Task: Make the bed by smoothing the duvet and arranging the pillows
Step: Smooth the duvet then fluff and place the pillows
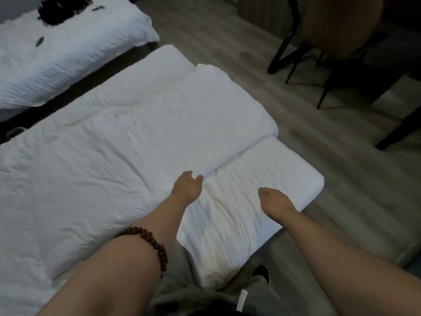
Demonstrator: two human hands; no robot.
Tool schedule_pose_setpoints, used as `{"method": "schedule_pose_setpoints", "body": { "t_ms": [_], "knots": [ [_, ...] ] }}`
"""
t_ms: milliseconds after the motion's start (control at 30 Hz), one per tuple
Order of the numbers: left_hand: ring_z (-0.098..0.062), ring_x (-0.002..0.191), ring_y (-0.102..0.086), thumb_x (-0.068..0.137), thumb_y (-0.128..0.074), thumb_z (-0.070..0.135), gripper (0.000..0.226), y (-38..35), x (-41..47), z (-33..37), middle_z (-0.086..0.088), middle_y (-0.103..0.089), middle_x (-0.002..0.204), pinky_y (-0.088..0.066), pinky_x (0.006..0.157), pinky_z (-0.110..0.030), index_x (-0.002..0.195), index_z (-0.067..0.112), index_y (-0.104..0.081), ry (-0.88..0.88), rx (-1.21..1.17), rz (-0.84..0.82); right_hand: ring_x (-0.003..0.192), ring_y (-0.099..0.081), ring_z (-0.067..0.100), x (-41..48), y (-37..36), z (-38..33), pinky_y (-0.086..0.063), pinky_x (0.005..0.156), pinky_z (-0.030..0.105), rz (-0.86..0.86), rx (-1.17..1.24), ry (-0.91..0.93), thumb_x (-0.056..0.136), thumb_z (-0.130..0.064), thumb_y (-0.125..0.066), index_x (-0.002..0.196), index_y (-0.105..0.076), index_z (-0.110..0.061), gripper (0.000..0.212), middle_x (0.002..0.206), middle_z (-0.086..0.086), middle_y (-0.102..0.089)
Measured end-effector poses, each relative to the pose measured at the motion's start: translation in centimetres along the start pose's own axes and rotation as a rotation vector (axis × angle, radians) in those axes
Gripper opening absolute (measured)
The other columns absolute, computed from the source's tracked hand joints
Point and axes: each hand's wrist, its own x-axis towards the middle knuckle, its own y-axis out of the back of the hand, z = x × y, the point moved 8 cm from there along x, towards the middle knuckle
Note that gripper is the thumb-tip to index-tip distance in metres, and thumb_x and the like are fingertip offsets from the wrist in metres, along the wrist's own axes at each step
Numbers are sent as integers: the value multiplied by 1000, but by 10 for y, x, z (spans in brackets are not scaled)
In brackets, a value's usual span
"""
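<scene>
"At the duvet's folded edge, what are the left fingers doing?"

"They're loosely curled, thumb apart from the rest, with nothing between them. The left hand is right at the fold. I cannot tell whether it touches the cloth."

"And the right fingers?"

"Held together and drooping toward the sheet, relaxed, holding nothing. The right hand shows its back, over the bare strip of mattress, apart from the left hand."

"Anything on the arms?"

"A bracelet of dark wooden beads round the left forearm. Both arms are bare and reach forward from the bed's near corner."

"Where does the duvet lie?"

"The white duvet covers most of the bed left of the hands, creased all over. Its thick folded edge runs slantwise from the left hand to the bed's far side. Right of that fold the mattress end is uncovered, its sheet wrinkled."

"And round the bed?"

"Grey wooden floor and a chair with dark legs at the upper right. A second bed, white with black marks, is at the upper left across a dark gap."
</scene>
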Motion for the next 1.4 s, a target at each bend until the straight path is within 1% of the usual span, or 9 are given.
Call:
{"method": "schedule_pose_setpoints", "body": {
  "t_ms": [100, 167, 333, 500, 700, 867, 1000, 1300, 1400],
  "knots": [
    [-26, 144, -36, 103, -44, 41, 61, -22, -1, 45, -12, -39, 156, -26, 117, -31, 153, 7, -35, -16, -6, -63, 114, -55, 28, -5, 40, 33, -38, 100, 34, 42, 42, -50, 107, -29, -20, 103, -59, -6, 45, 127, 14, -61],
    [-27, 142, -39, 103, -45, 41, 60, -35, 3, 67, -13, -41, 155, -28, 116, -31, 152, 7, -36, -15, 0, -101, 105, -55, 27, -4, 67, 53, -39, 95, 34, 82, 73, -74, 107, -27, -22, 95, -57, -5, 43, 122, 14, -63],
    [-28, 139, -44, 103, -47, 39, 57, -52, 24, 87, -13, -45, 152, -32, 115, -32, 149, 6, -41, 22, -11, -104, 127, -50, 32, 15, 128, 88, -36, 106, 34, 148, 115, -166, 108, -28, -24, 123, -61, -3, 47, 142, 18, -53],
    [-32, 135, -47, 106, -43, 34, 51, -75, 44, 72, -18, -48, 148, -36, 113, -36, 143, 1, -48, 174, 23, -166, 128, -50, 34, 35, 184, 101, -37, 104, 35, 208, 145, -191, 107, -32, -25, 132, -58, -2, 50, 141, 20, -53],
    [-35, 123, -58, 103, -51, 29, 41, -116, 80, 105, -19, -61, 131, -48, 93, -34, 129, -1, -60, 366, -321, -163, 126, -53, 32, 73, 276, 117, -39, 101, 35, 252, 116, -161, 108, -39, -29, 133, -59, -3, 53, 139, 19, -56],
    [-18, 67, -53, 102, -55, 26, 20, -170, 132, 173, -5, -60, 84, -36, 61, -28, 87, 13, -57, 551, -674, -180, 131, -48, 33, 152, 363, 111, -36, 104, 34, 176, 19, -160, 110, -27, -24, 135, -53, 2, 49, 144, 21, -50],
    [-22, 75, -59, 101, -57, 29, 21, -196, 151, 250, -7, -63, 96, -41, 64, -29, 105, 9, -61, 612, -834, -196, 136, -45, 29, 204, 426, 92, -35, 105, 29, 64, -132, -92, 110, -28, -26, 138, -53, 0, 48, 149, 17, -48],
    [-21, 77, -53, 100, -53, 27, 17, -218, 206, 396, -6, -58, 88, -42, 66, -30, 90, 15, -60, 691, -1081, -137, 125, -55, 31, 367, 524, 53, -40, 93, 28, -129, -346, 134, 109, -30, -30, 118, -65, -1, 46, 134, 22, -60],
    [-19, 71, -52, 98, -53, 30, 15, -230, 222, 417, -5, -55, 85, -40, 66, -31, 90, 17, -58, 769, -1213, -10, 135, -48, 29, 415, 544, 32, -37, 105, 28, -198, -457, 258, 109, -31, -29, 133, -59, 1, 49, 143, 21, -53]
  ]
}}
